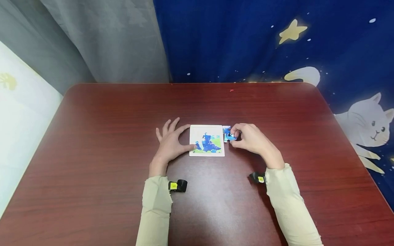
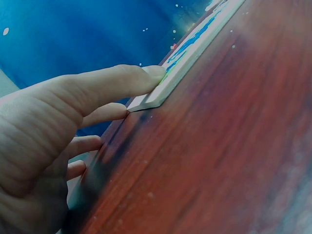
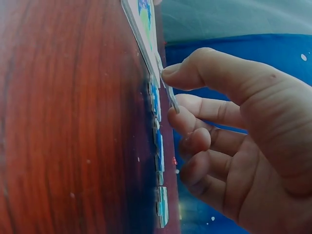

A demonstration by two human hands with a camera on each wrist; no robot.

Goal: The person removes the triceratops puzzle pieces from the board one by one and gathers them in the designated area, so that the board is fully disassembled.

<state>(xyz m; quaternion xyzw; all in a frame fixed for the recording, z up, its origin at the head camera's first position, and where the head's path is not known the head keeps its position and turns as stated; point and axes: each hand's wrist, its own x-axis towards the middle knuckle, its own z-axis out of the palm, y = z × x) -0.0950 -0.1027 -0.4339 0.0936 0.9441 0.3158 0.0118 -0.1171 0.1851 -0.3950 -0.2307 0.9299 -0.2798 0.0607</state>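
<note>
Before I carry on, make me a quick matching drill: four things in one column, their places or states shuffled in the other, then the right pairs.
Column one
1. Left hand
2. Right hand
3. Puzzle board
4. Loose pieces

Column two
A. White-bordered, lying flat on the table between the two hands
B. Showing blue, just right of the puzzle board in the head view
C. Thumb resting on the puzzle board's left side
D. Pinching a puzzle piece between thumb and finger

Pairs: 1-C, 2-D, 3-A, 4-B
</note>
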